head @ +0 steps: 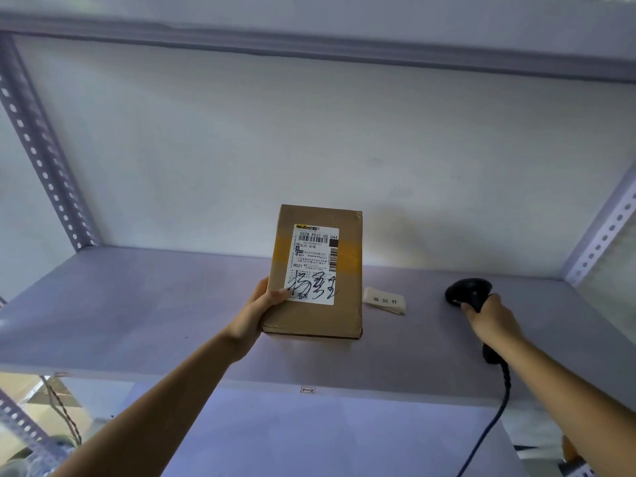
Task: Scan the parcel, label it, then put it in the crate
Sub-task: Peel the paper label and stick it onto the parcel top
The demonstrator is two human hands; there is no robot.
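Observation:
A brown cardboard parcel [347,315] with a white shipping label and black handwriting stands tilted up on the grey shelf [137,304]. My left hand [256,313] grips the parcel's lower left edge, thumb on the label. My right hand [492,320] holds a black barcode scanner [468,290] to the right of the parcel, its head turned toward the parcel. The scanner's cable [495,418] hangs down past the shelf front. A small stack of white labels [385,300] with printed characters lies on the shelf just right of the parcel. No crate is in view.
Perforated metal uprights stand at the left [38,146] and right [605,235] of the shelf unit. Another shelf [309,39] runs overhead. A white wall closes the back. Below the shelf front at lower left, cables and clutter show.

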